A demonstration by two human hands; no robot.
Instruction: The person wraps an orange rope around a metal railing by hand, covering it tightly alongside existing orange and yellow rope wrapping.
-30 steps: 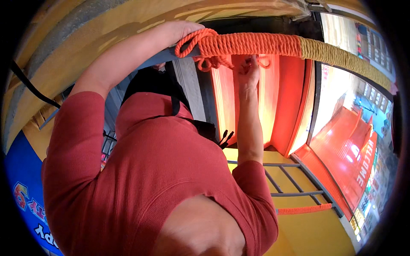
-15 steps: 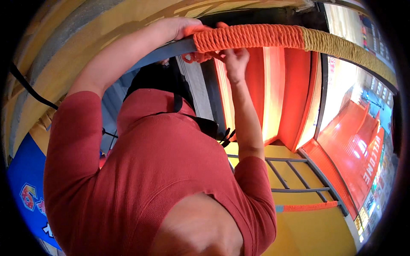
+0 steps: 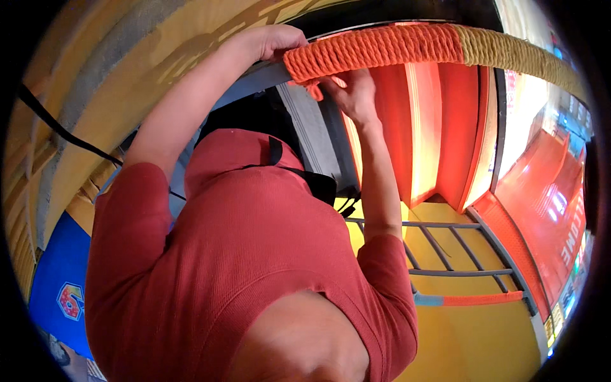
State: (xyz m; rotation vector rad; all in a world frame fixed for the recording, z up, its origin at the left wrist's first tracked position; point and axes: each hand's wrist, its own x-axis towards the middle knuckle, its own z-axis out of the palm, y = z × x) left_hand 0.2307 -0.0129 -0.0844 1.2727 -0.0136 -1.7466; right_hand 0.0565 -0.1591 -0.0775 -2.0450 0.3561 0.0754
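Observation:
A curved grey metal bar runs across the top of the view. Orange rope is coiled tightly around it, with tan rope wound farther to the right. My left hand is closed at the left end of the orange winding, its fingertips curled behind the bar and partly hidden. Just below the bar, my right hand has its fingers bent around the orange rope; the bar covers some of them. A short loose bit of orange rope hangs beside its fingertips.
Red and cream panels stand behind the bar. Lower right, a grey metal ladder-like frame has one rung wrapped in orange and blue. A black cable hangs at the left, above a blue panel.
My left hand has closed in on the winding's end, and the loose orange strand over the bar there no longer shows. My right hand has turned slightly. The whole view has shifted a little.

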